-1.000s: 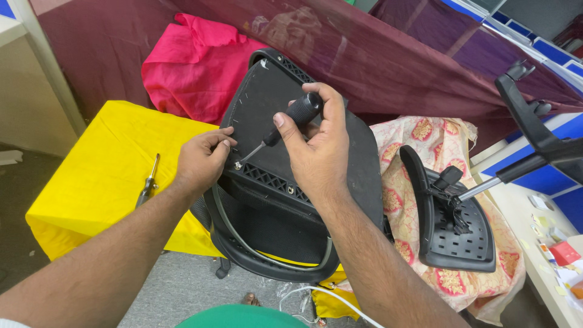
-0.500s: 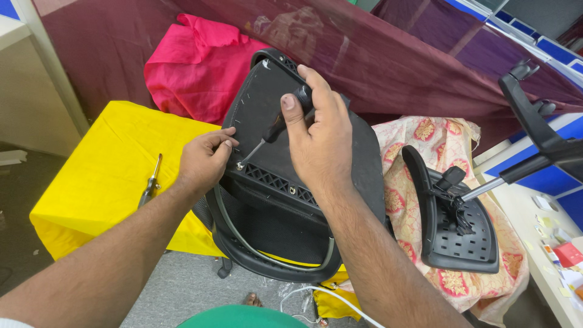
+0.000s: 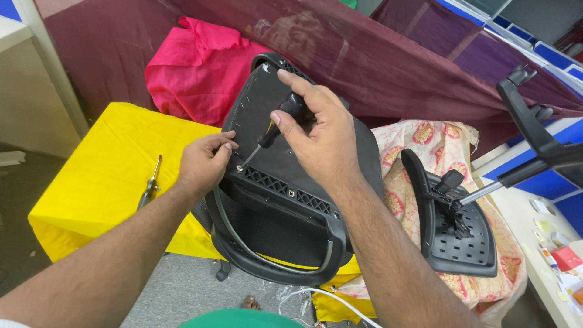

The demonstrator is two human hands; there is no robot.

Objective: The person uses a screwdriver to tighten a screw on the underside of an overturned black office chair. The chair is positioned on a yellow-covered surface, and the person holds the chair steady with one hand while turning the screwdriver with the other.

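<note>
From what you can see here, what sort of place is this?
Probably an office used as a chair repair spot: blue partition panels, a black chair seat under a screwdriver, and a loose chair part.

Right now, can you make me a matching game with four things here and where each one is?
Things:
1. screwdriver
2. pliers
3. pink cloth
4. left hand

Places:
A. lying on the yellow cloth
B. bunched up behind the black chair seat
C. held in the right hand
D. fingertips by the screwdriver's tip, at the seat's edge

Pairs: 1-C, 2-A, 3-B, 4-D
</note>
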